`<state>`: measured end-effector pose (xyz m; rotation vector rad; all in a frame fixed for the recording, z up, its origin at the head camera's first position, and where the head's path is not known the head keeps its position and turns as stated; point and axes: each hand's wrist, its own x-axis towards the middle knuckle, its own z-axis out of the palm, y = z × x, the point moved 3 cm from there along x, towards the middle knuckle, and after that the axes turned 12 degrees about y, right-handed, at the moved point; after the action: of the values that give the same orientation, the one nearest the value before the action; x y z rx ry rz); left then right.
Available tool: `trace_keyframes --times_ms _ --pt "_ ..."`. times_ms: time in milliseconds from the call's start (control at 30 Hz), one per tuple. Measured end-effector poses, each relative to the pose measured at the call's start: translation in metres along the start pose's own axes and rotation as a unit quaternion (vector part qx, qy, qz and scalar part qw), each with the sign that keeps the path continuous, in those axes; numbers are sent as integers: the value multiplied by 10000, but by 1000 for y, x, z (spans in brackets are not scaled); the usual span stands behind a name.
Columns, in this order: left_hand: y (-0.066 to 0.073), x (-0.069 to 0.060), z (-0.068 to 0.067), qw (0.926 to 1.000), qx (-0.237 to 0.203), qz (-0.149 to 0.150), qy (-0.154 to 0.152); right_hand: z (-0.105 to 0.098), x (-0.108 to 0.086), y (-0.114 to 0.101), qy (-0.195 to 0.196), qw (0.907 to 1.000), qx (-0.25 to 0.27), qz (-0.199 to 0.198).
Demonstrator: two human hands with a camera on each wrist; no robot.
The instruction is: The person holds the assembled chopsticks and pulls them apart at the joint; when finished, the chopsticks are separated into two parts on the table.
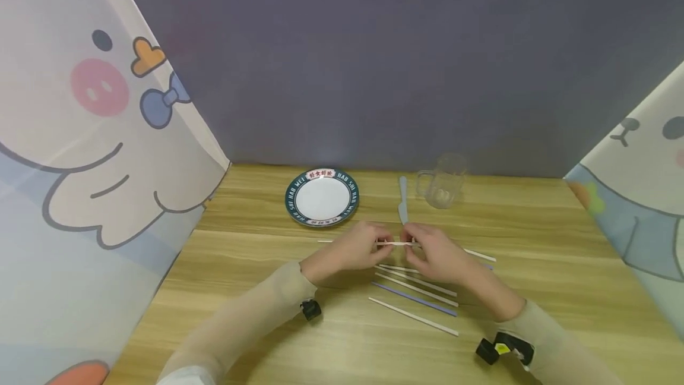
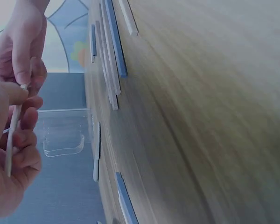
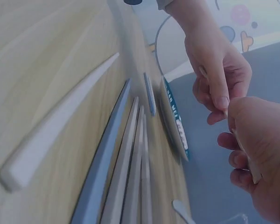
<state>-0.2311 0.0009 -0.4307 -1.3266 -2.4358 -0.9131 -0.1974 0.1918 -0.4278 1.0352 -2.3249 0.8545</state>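
My left hand [image 1: 355,248] and right hand [image 1: 440,254] meet above the table, both pinching one thin white chopstick [image 1: 398,243] between thumbs and fingers. It runs across from hand to hand in the head view; the left wrist view shows its pale end along the left palm. Below the hands lie several loose chopsticks, among them a white one [image 1: 414,316] nearest me and a blue one [image 1: 415,299]. Another white chopstick [image 1: 481,255] shows past the right hand, beside the tip of a blue one. The hands partly hide these.
A white plate with a dark green rim [image 1: 348,212] stands behind the left hand. Beyond the right hand lie a pale blue knife [image 1: 403,195] and a clear glass mug [image 1: 443,186]. A grey panel [image 1: 374,64] closes the back; printed panels flank the wooden table [image 1: 256,337].
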Motion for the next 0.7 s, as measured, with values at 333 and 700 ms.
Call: trace_keyframes --times_ms 333,700 --pt "2 -6 -12 9992 153 319 161 2 5 -5 -252 9996 -49 66" --pt "0 -3 -22 9972 3 662 334 -1 11 -4 -78 9993 -75 -364"
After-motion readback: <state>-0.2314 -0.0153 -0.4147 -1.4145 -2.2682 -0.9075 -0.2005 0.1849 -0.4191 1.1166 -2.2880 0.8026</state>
